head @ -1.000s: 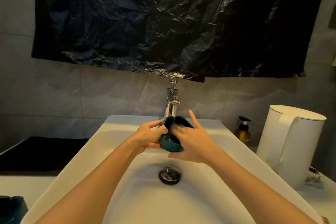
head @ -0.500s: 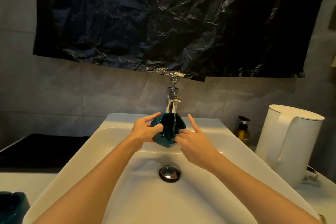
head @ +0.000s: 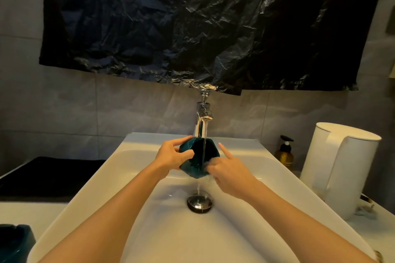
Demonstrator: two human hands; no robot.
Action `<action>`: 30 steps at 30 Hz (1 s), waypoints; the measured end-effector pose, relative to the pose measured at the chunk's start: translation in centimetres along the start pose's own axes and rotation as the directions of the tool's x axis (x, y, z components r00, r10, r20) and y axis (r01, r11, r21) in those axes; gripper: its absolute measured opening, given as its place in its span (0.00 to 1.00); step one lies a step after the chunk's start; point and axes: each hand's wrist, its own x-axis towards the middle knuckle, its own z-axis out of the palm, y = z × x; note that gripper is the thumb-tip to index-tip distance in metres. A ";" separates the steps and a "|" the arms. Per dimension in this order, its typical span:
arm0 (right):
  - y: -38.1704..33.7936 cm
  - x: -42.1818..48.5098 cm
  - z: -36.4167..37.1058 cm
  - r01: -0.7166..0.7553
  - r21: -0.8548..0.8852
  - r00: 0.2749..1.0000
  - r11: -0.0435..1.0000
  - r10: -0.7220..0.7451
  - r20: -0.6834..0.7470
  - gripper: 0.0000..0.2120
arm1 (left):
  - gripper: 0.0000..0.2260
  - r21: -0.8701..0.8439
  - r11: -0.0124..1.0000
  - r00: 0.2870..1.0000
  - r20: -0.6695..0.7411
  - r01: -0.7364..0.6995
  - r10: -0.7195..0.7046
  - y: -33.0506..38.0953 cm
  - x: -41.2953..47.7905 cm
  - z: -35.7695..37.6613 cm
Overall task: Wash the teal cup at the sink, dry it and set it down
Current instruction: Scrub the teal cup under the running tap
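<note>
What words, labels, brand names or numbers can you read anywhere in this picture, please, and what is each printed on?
Amber pump bottle with a black top: one small line of pale lettering on its front, too small and blurred to read.
Tall white plastic kettle: no marking shows on the side in view.
Faceted teal cup: no print shows.
Nothing in this view can be quoted as readable text.

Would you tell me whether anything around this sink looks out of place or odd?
The crumpled black plastic sheet on the wall stands out: its uneven lower edge hangs down over the top of the tap. Otherwise, water runs into the teal cup.
</note>
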 end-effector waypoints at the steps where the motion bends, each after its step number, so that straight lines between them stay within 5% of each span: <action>1: 0.1 -0.1 0.0 -0.009 -0.024 1.000 1.000 0.009 0.012 0.18 | 0.21 -0.008 1.000 1.000 -0.004 0.007 -0.007 0.0 0.0 0.0; 5: -1.6 0.1 -0.1 -0.052 0.271 0.999 0.961 0.045 0.032 0.23 | 0.19 -0.056 0.997 0.999 -0.002 0.046 -0.046 0.2 -0.1 -0.1; 10: -0.4 1.0 0.2 0.181 0.022 0.980 0.983 -0.179 -0.084 0.30 | 0.16 -0.062 0.989 0.986 0.106 0.133 -0.126 0.3 -0.4 0.1; 14: 0.0 0.5 -0.5 0.077 -0.199 0.992 0.977 -0.096 -0.087 0.34 | 0.16 -0.065 0.986 0.983 0.111 0.154 -0.146 0.4 -0.4 0.3; 18: -1.0 0.6 -0.7 0.164 -0.008 0.982 0.987 -0.164 -0.098 0.30 | 0.16 -0.082 0.982 0.980 0.121 0.170 -0.159 0.5 -0.4 0.0; 23: -0.2 0.6 -0.9 0.067 -0.154 0.995 0.986 -0.078 -0.068 0.31 | 0.14 -0.065 0.983 0.978 0.127 0.173 -0.164 0.4 -0.5 0.1; 26: -0.9 0.5 -0.6 0.133 0.034 0.989 0.990 -0.131 -0.070 0.24 | 0.14 -0.055 0.981 0.975 0.135 0.186 -0.177 0.3 -0.5 -0.1; 30: 0.1 1.0 -0.4 0.137 -0.069 0.985 0.988 -0.143 -0.095 0.34 | 0.13 -0.045 0.979 0.961 0.205 0.199 -0.186 0.4 -0.7 0.1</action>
